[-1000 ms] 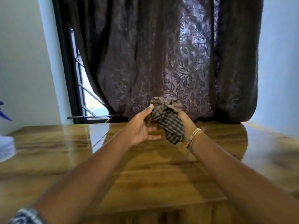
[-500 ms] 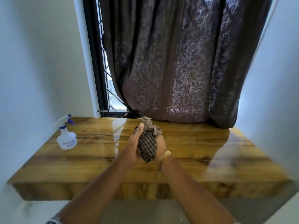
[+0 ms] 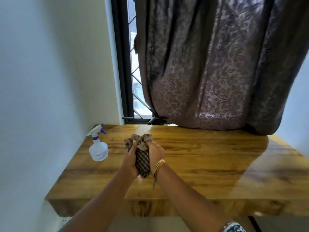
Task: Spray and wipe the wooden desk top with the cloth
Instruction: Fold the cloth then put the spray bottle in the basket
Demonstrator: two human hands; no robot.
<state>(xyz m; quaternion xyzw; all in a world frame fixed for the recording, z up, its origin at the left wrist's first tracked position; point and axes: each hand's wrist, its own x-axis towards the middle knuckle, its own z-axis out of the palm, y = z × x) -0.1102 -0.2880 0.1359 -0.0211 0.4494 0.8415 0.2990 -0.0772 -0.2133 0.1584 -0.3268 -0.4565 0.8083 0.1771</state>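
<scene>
Cloth bunched up at centre frame!
Left hand (image 3: 129,162) and right hand (image 3: 156,154) squeeze the checked cloth (image 3: 142,162) above the table (image 3: 209,164); spray bottle (image 3: 98,148) stands left.

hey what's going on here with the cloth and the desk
A person is standing at a wooden desk top, bunching a checked cloth between the left hand and the right hand, held above the wood rather than pressed on it. A spray bottle stands upright on the desk near the left wall, with neither hand on it. A dark patterned curtain hangs behind the desk, its hem reaching the back edge. No wiping is under way at this moment.
</scene>
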